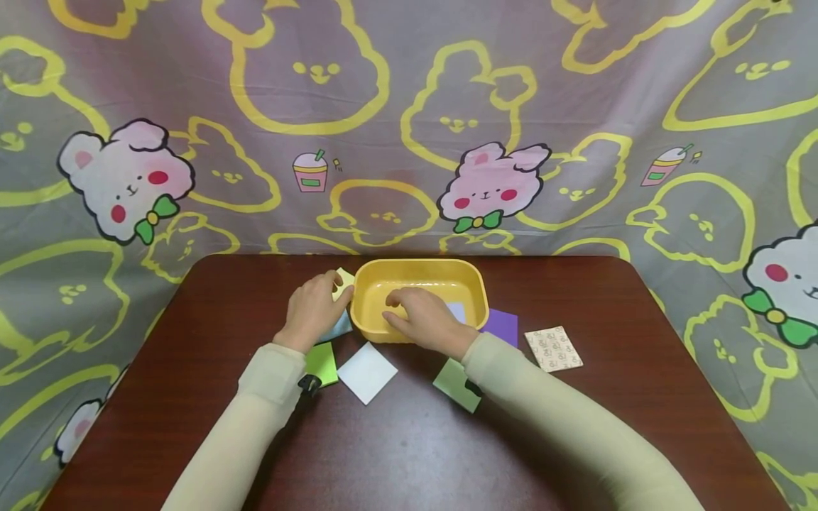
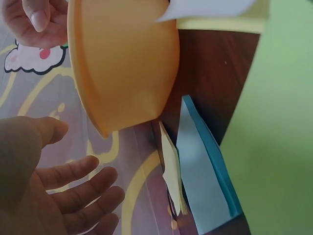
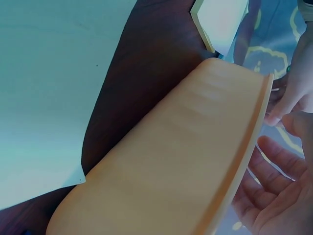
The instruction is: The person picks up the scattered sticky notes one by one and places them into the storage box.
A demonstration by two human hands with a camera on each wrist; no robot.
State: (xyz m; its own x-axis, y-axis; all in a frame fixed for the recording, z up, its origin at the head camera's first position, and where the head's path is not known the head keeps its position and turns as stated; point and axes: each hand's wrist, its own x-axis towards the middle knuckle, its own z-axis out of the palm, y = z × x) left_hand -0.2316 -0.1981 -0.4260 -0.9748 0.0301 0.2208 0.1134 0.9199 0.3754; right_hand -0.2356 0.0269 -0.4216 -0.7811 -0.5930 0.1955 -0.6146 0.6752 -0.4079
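My left hand (image 1: 314,309) hovers by the left end of a yellow plastic basin (image 1: 420,267). Its fingers are loosely bent with nothing between them, as the left wrist view of the hand (image 2: 73,191) shows. Close under it lie a pale yellow note pad (image 1: 343,284) and a light blue pad (image 1: 340,327). Over the basin's front rim reaches my right hand (image 1: 424,319), fingers relaxed and holding nothing. In the right wrist view this hand (image 3: 274,193) is beside the basin's rim. A pale lavender paper square (image 1: 456,311) lies inside the basin, partly hidden by that hand.
In front of the basin are a bright green pad (image 1: 326,364), a white one (image 1: 367,373) and a darker green one (image 1: 457,385). A purple square (image 1: 502,326) touches its right side in view; a patterned beige square (image 1: 554,349) lies farther right. A printed curtain (image 1: 396,156) hangs behind the table.
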